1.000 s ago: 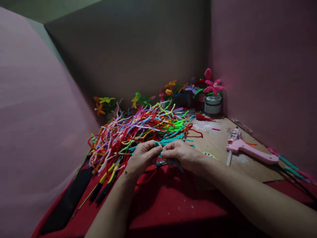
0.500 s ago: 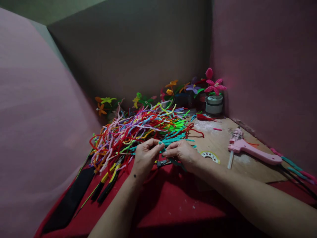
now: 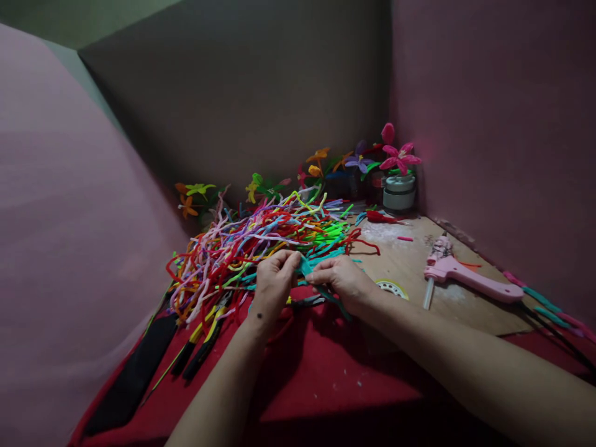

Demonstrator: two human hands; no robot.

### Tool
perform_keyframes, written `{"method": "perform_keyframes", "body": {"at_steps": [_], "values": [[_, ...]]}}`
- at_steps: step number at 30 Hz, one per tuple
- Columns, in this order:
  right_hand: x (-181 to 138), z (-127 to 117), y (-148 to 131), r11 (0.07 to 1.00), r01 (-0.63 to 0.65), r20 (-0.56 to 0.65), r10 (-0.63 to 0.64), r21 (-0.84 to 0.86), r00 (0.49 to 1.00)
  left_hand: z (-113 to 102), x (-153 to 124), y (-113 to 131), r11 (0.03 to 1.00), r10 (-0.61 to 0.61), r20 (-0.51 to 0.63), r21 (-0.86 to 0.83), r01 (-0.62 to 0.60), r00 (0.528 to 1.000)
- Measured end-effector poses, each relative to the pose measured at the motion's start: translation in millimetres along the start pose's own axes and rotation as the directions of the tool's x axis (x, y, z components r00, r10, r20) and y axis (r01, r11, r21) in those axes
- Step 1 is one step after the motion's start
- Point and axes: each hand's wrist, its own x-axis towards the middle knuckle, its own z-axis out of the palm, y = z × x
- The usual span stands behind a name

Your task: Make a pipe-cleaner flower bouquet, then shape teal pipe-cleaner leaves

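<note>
A teal pipe cleaner [image 3: 306,267] runs between my two hands, its loose end trailing below the right one. My left hand [image 3: 275,276] pinches its upper part between thumb and fingers. Just to the right, my right hand [image 3: 342,279] grips the same pipe cleaner with closed fingertips. Right behind the hands lies a large heap of many-coloured pipe cleaners [image 3: 251,236], with teal and green ones at its right side. Partly hidden beneath my hands is a dark-jawed tool [image 3: 307,300] on the red cloth.
Yellow-and-black pliers [image 3: 207,335] and a black strip [image 3: 135,375] lie at left. A pink glue gun [image 3: 465,277] and a roll of tape [image 3: 392,289] rest on the wooden board [image 3: 405,248]. Pipe-cleaner flowers [image 3: 401,158] stand along the back, near pink walls.
The hands have moved slightly apart, and more of the teal pipe cleaner shows between them. The whole view has shifted a little.
</note>
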Motion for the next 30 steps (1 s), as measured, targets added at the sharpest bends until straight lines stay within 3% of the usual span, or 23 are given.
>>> {"method": "perform_keyframes", "body": {"at_steps": [2, 5, 13, 18, 24, 30], "values": [[1, -2, -1, 0.999, 0.014, -0.011, -0.014, 0.044, 1.000, -3, 1, 2, 0.974, -0.129, 0.101, -0.175, 0.145, 0.987], [3, -3, 0, 0.990, 0.028, -0.028, -0.025, 0.140, 0.999, -4, -4, 4, 0.934, -0.194, 0.203, -0.260, 0.244, 0.960], [5, -4, 5, 0.975, 0.019, 0.048, -0.031, 0.219, 0.998, -1, -10, 4, 0.965, -0.154, 0.108, -0.197, 0.173, 0.982], [6, -3, 2, 0.968, 0.037, 0.102, -0.064, 0.246, 0.993, -6, -9, 1, 0.967, -0.181, 0.147, -0.156, 0.203, 0.973], [6, -5, 0, 0.985, 0.043, 0.045, -0.051, 0.166, 0.998, -9, -9, 1, 0.957, -0.200, 0.262, -0.153, 0.245, 0.944], [7, -2, -1, 0.979, 0.038, 0.021, -0.044, 0.200, 0.999, -7, -9, 2, 0.935, -0.227, 0.279, -0.204, 0.288, 0.933]]}}
